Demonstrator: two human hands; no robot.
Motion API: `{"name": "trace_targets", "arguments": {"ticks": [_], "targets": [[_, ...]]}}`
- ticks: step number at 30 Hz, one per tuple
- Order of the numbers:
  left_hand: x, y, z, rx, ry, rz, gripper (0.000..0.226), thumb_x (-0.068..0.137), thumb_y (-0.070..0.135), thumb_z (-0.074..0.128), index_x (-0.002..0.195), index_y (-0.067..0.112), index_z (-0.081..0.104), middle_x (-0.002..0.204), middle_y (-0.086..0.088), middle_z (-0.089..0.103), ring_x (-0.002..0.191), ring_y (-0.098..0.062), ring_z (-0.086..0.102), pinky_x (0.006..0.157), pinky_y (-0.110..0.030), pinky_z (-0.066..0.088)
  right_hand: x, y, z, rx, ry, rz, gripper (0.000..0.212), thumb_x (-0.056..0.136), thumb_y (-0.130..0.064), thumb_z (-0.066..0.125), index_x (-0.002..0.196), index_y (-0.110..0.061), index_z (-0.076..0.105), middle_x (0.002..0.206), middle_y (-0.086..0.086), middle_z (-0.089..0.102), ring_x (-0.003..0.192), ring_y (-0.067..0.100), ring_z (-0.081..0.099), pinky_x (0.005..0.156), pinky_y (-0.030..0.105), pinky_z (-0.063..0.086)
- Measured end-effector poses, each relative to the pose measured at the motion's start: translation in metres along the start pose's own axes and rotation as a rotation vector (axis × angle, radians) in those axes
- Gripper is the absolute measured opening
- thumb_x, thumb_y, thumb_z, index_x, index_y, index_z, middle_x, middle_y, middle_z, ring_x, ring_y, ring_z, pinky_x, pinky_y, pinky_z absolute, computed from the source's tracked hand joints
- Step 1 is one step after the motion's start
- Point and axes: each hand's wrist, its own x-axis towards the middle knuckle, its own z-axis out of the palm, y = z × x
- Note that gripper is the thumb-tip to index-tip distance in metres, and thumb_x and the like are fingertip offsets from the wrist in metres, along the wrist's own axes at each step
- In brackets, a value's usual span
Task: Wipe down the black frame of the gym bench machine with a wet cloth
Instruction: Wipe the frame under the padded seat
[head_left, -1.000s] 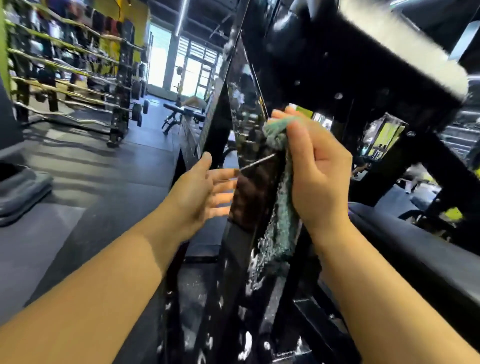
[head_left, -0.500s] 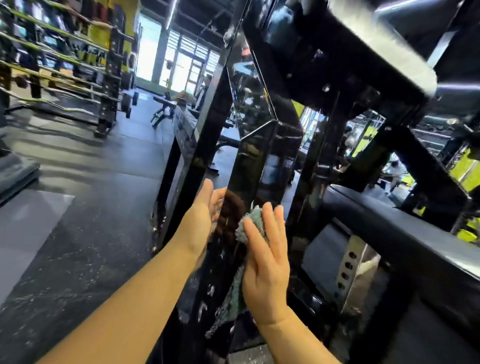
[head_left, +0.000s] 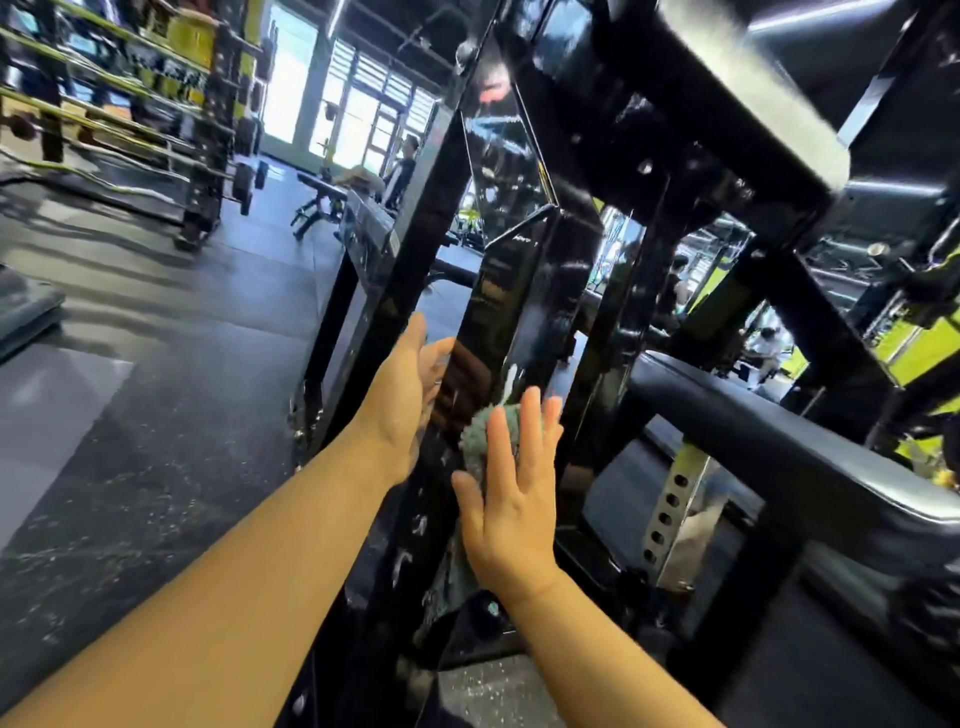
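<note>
The glossy black frame of the bench machine rises as a slanted upright through the middle of the view, streaked with white foam lower down. A teal wet cloth lies flat against that upright. My right hand presses the cloth onto the frame with straight, spread fingers. My left hand rests open against the upright's left edge, fingers straight and partly hidden behind the post. The lower end of the cloth hangs below my right palm.
A black padded bench runs to the right, with a perforated metal adjuster below it. Another black upright stands just left. Barbell racks line the far left beyond rubber flooring. A person stands far back.
My right hand has slid the cloth down the upright from near the top joint to its lower part. My left hand has followed downward along the left edge.
</note>
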Motion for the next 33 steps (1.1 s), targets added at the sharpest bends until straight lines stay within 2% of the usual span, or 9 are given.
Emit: {"name": "trace_targets", "arguments": {"ticks": [2, 5, 8, 12, 18, 23, 26, 29, 33], "targets": [[-0.001, 0.002, -0.002, -0.016, -0.001, -0.026, 0.065, 0.097, 0.058, 0.013, 0.135, 0.02, 0.05, 0.129, 0.003, 0.058, 0.125, -0.015, 0.049, 0.108, -0.041, 0.028, 0.054, -0.002, -0.008, 0.033, 0.07, 0.094, 0.054, 0.103, -0.045, 0.023, 0.152, -0.027, 0.007, 0.16, -0.005, -0.011, 0.146, 0.023, -0.016, 0.119, 0.046, -0.004], [-0.001, 0.005, 0.001, -0.023, 0.035, -0.02, 0.063, 0.098, 0.057, 0.012, 0.141, 0.022, 0.04, 0.134, 0.012, 0.047, 0.131, -0.01, 0.04, 0.114, -0.044, 0.02, 0.116, -0.007, -0.013, 0.035, 0.192, 0.174, 0.059, 0.102, -0.043, 0.022, 0.149, -0.008, 0.014, 0.158, 0.019, 0.006, 0.145, 0.035, -0.008, 0.119, 0.052, 0.0], [0.003, 0.001, 0.003, -0.061, 0.015, -0.017, 0.06, 0.098, 0.056, 0.012, 0.119, 0.024, 0.057, 0.122, 0.007, 0.06, 0.111, -0.005, 0.057, 0.089, -0.024, 0.047, 0.069, -0.006, -0.002, 0.07, 0.119, 0.087, 0.052, 0.103, -0.038, 0.026, 0.151, -0.019, 0.014, 0.16, 0.009, -0.001, 0.145, 0.038, -0.006, 0.119, 0.051, 0.004], [0.007, -0.005, 0.005, -0.059, -0.01, 0.022, 0.061, 0.101, 0.046, 0.009, 0.088, 0.019, 0.062, 0.069, 0.01, 0.072, 0.065, 0.002, 0.067, 0.051, -0.01, 0.048, -0.014, -0.006, -0.002, 0.074, -0.025, 0.123, 0.057, 0.104, -0.034, 0.027, 0.152, -0.037, -0.004, 0.159, -0.011, -0.016, 0.147, 0.027, -0.007, 0.119, 0.051, 0.007], [0.008, -0.009, 0.0, -0.109, -0.1, 0.047, 0.06, 0.101, 0.043, 0.007, 0.087, 0.019, 0.061, 0.066, 0.011, 0.071, 0.064, 0.002, 0.067, 0.053, -0.01, 0.048, 0.09, -0.02, -0.003, 0.047, 0.237, 0.367, 0.061, 0.103, -0.041, 0.02, 0.15, -0.004, 0.007, 0.157, 0.014, -0.002, 0.146, 0.035, -0.009, 0.12, 0.046, 0.0], [0.009, -0.004, -0.002, -0.102, -0.131, 0.006, 0.066, 0.1, 0.046, 0.007, 0.089, 0.007, 0.058, 0.055, 0.006, 0.064, 0.043, 0.001, 0.056, 0.038, -0.008, 0.038, -0.004, -0.025, 0.004, 0.074, 0.073, 0.232, 0.057, 0.104, -0.034, 0.026, 0.152, -0.032, -0.006, 0.159, -0.008, -0.017, 0.147, 0.029, -0.007, 0.12, 0.044, 0.005], [0.008, -0.006, -0.001, -0.054, -0.05, 0.007, 0.066, 0.1, 0.049, 0.01, 0.091, 0.008, 0.06, 0.056, 0.006, 0.063, 0.04, 0.002, 0.052, 0.037, -0.009, 0.037, 0.022, -0.012, 0.001, 0.165, 0.116, 0.213, 0.056, 0.105, -0.033, 0.026, 0.153, -0.031, -0.002, 0.159, -0.004, -0.014, 0.147, 0.033, -0.005, 0.12, 0.043, 0.005], [0.006, -0.008, 0.003, -0.022, 0.046, -0.007, 0.067, 0.098, 0.054, 0.013, 0.108, 0.01, 0.062, 0.079, -0.002, 0.07, 0.055, -0.007, 0.065, 0.042, -0.023, 0.044, 0.087, -0.004, -0.003, 0.186, 0.23, 0.214, 0.053, 0.104, -0.033, 0.029, 0.149, -0.008, 0.016, 0.157, 0.016, 0.005, 0.144, 0.042, 0.001, 0.119, 0.037, 0.003], [0.001, -0.002, 0.01, -0.057, 0.185, -0.078, 0.067, 0.091, 0.067, 0.019, 0.116, 0.02, 0.06, 0.111, -0.002, 0.068, 0.094, -0.013, 0.066, 0.078, -0.026, 0.051, 0.063, 0.001, 0.006, 0.096, 0.135, 0.006, 0.047, 0.103, -0.032, 0.032, 0.147, -0.015, 0.024, 0.161, -0.003, -0.003, 0.145, 0.037, -0.008, 0.118, 0.05, 0.003]]}}
